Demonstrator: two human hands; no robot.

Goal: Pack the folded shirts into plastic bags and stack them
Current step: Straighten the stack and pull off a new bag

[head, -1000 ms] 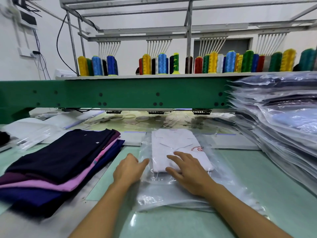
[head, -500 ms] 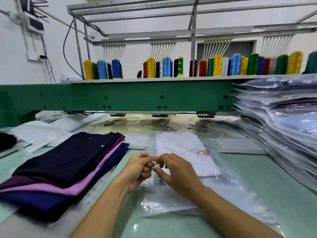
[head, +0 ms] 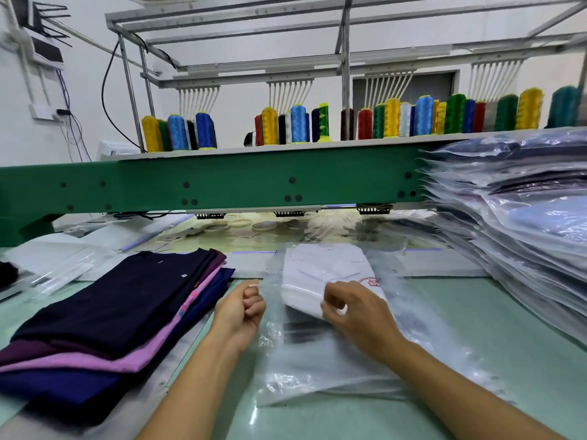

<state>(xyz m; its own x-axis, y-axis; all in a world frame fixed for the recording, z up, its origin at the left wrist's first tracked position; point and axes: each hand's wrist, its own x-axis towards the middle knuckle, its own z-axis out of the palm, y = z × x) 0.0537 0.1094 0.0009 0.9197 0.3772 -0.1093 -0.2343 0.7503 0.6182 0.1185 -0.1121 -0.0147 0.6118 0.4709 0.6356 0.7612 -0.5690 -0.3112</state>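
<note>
- Our left hand pinches the edge of the plastic bag; our right hand pinches its film over the white shirt, at 12 o'clock.
- The folded shirts lie at 9 o'clock, the bagged stack at 2 o'clock.

Left hand: pinches plastic bag edge.
Right hand: pinches bag film over white shirt.
Worktop: folded shirts left, bagged stack right.
</note>
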